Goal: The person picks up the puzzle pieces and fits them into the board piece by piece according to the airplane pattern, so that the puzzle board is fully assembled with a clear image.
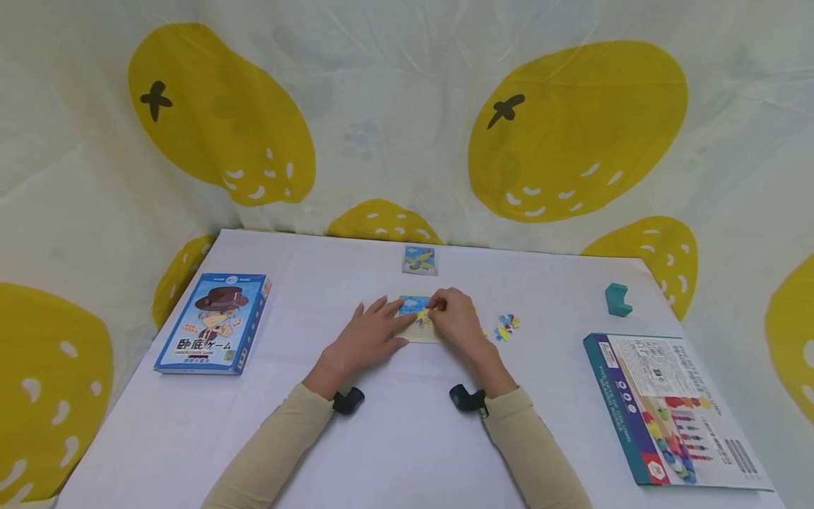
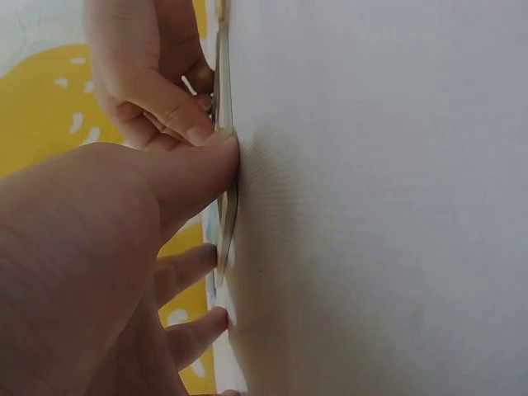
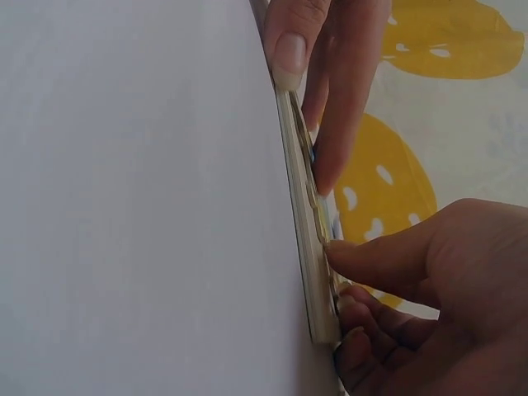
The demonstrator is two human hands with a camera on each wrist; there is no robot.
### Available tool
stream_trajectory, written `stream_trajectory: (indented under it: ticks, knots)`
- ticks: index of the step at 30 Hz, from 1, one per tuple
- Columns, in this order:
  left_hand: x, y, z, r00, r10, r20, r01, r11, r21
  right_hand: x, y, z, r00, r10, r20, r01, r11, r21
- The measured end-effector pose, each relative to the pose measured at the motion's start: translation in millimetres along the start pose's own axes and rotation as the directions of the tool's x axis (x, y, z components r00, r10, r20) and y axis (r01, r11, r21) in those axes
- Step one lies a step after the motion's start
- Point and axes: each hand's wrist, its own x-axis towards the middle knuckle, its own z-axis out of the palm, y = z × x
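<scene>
A small jigsaw puzzle board [image 1: 415, 336] lies mid-table, with joined blue-sky and yellow jigsaw pieces [image 1: 413, 305] across its upper part. My left hand [image 1: 369, 338] rests at its left side, fingers spread and fairly straight, their tips on the board and pieces. At the right side my right hand [image 1: 456, 322] has its fingers curled and pinches a jigsaw piece between thumb and fingertips, mostly hidden by the fingers. In the right wrist view, the right thumb [image 3: 363, 260] presses right at the board's edge [image 3: 304, 264]. Loose jigsaw pieces [image 1: 506, 326] lie in a pile to the right.
Behind the board lies a picture card [image 1: 420, 260] of a yellow plane. A blue game box [image 1: 213, 325] sits at the left. On the right are a teal block [image 1: 617, 300] and a large white-and-teal toy box [image 1: 677, 413]. A lemon-print curtain hangs behind the table.
</scene>
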Motion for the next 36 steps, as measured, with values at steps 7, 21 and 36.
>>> stream_trajectory:
  ticks: [7, 21, 36]
  knots:
    - [-0.4, -0.3, 2.5, 1.0, -0.002, -0.018, 0.003, 1.0, 0.029, -6.9, 10, -13, 1.0, -0.021, 0.001, 0.021, 0.999, 0.039]
    - [-0.8, 1.6, 2.0, 1.0, -0.007, -0.019, 0.008, 1.0, 0.025, -20.5, 50, -59, 0.999, -0.04, 0.025, 0.04, 0.999, -0.018]
    - [-0.7, 1.4, 3.6, 1.0, -0.025, -0.002, 0.025, 1.0, 0.015, -24.9, 92, -89, 0.997, 0.026, 0.066, -0.018, 0.993, -0.116]
